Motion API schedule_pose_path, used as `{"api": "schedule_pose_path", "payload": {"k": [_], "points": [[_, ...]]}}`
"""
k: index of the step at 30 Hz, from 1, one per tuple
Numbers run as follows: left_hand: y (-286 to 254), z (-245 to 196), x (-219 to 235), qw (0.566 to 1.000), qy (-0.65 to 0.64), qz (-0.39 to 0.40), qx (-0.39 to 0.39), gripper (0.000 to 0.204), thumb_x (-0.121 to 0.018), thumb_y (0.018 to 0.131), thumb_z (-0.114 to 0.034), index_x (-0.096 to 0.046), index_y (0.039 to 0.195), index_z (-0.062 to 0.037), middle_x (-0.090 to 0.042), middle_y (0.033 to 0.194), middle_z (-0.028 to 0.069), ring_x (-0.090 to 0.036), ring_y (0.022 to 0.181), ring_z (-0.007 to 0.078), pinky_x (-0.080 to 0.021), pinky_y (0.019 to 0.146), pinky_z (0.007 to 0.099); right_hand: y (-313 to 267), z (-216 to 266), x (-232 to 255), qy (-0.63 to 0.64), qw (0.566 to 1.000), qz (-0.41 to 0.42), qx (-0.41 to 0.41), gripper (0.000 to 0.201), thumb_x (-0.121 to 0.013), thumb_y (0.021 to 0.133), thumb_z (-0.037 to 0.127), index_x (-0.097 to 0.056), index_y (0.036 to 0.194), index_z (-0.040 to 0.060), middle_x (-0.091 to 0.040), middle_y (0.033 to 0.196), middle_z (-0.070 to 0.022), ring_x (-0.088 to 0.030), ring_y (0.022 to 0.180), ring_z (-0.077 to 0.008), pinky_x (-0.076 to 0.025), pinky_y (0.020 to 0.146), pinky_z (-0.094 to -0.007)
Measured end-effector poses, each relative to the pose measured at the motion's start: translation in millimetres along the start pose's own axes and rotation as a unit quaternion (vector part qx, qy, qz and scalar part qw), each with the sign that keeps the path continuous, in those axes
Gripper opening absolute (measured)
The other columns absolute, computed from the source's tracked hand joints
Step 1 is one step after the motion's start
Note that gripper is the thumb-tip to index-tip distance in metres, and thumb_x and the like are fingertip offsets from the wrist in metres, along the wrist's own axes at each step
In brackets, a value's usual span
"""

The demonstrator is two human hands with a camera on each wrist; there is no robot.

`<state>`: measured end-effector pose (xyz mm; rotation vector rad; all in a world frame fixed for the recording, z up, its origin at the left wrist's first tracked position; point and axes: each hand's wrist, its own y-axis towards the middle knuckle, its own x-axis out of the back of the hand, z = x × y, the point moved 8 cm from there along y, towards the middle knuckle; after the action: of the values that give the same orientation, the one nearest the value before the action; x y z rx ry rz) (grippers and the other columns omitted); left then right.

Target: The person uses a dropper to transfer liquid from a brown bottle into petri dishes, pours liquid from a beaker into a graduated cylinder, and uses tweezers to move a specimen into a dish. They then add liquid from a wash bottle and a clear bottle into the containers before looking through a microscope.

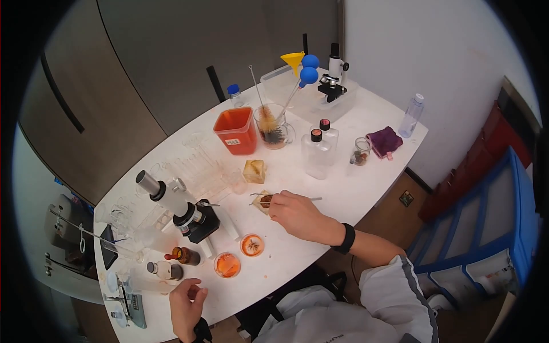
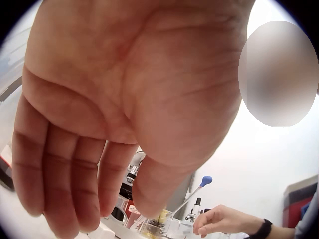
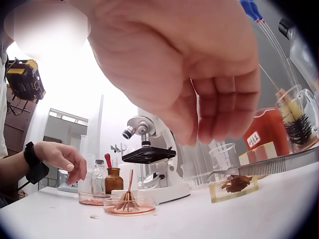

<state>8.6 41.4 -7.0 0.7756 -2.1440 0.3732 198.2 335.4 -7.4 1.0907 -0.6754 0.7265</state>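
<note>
My right hand (image 1: 297, 214) hangs over a pair of metal tweezers (image 3: 271, 167), fingers loosely bent. In the right wrist view its fingertips show above the tweezers with a gap between. The tweezers lie across a small pale-yellow square block (image 3: 215, 193) bearing a dark brown crumpled lump (image 3: 236, 183). My left hand (image 1: 187, 303) is at the near left table edge, fingers relaxed, holding nothing. Between the hands sit two shallow glass dishes: one (image 1: 227, 265) with orange contents, the other (image 3: 149, 209) with a brown star-shaped dried piece and upright stalk (image 3: 130, 183).
A microscope (image 1: 189, 212) stands left of the dishes, with glassware behind. Brown (image 1: 186, 255) and clear (image 1: 166, 270) bottles and a balance (image 1: 134, 308) are at left. Behind stand a yellowish cube (image 1: 254, 171), a red bin (image 1: 235, 134), a brush-filled beaker (image 1: 273, 137) and flat bottles (image 1: 316, 157).
</note>
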Motion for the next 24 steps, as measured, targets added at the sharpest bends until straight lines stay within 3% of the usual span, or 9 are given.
{"api": "schedule_pose_path", "payload": {"k": [4,10,13,18,22,24], "points": [[12,-6,17,0.993,-0.045,-0.102,-0.03,0.008,-0.069,0.095,-0.002,-0.069,0.096,0.0061,-0.067,0.07,0.0108,-0.065,0.059,0.0176,-0.05,0.057,0.031,4,9,8,-0.006,1.0,0.016,-0.001,0.021,-0.075,0.092,0.022,-0.07,0.084,0.0028,-0.066,0.092,-0.0094,-0.066,0.094,-0.028,-0.056,0.077,-0.0406],[23,-13,25,0.989,-0.012,-0.147,-0.032,0.023,-0.064,0.101,-0.008,-0.063,0.083,0.0059,-0.057,0.061,0.0059,-0.048,0.052,0.0115,-0.034,0.05,0.0305,11,18,4,-0.001,1.0,0.008,0.001,0.026,-0.074,0.094,0.029,-0.072,0.085,0.005,-0.067,0.092,-0.0087,-0.066,0.093,-0.027,-0.056,0.076,-0.0384],[30,-12,22,0.988,-0.004,-0.145,-0.043,0.024,-0.063,0.103,-0.01,-0.063,0.084,0.005,-0.054,0.06,0.0043,-0.045,0.052,0.0103,-0.033,0.05,0.0305,13,19,6,0.002,1.0,-0.019,0.013,0.026,-0.075,0.093,0.027,-0.07,0.084,0.0034,-0.067,0.09,-0.0091,-0.066,0.091,-0.0278,-0.056,0.076,-0.0384],[31,-25,18,0.97,-0.063,-0.212,-0.1,0.026,-0.063,0.103,-0.013,-0.062,0.083,0.004,-0.049,0.057,0.0017,-0.043,0.053,0.0095,-0.031,0.051,0.0289,13,18,1,0.004,0.998,-0.043,0.042,0.026,-0.075,0.093,0.026,-0.065,0.086,0.0029,-0.061,0.086,-0.0096,-0.065,0.085,-0.0304,-0.054,0.072,-0.0414],[38,-7,16,0.979,-0.086,-0.179,-0.047,0.024,-0.067,0.1,-0.01,-0.06,0.081,0.0035,-0.048,0.058,0.0007,-0.043,0.055,0.0092,-0.031,0.052,0.028,18,14,5,0.02,1.0,0.011,-0.018,0.025,-0.073,0.095,0.024,-0.065,0.086,0.0021,-0.063,0.088,-0.011,-0.066,0.084,-0.0314,-0.054,0.07,-0.0422],[39,-7,16,0.982,-0.048,-0.173,-0.063,0.025,-0.069,0.1,-0.009,-0.058,0.08,0.0031,-0.049,0.059,0.0011,-0.042,0.055,0.0089,-0.032,0.052,0.0279,18,11,6,0.026,0.997,0.043,-0.054,0.025,-0.073,0.095,0.023,-0.065,0.085,0.0016,-0.064,0.09,-0.0113,-0.067,0.084,-0.0318,-0.054,0.07,-0.0425]]}}
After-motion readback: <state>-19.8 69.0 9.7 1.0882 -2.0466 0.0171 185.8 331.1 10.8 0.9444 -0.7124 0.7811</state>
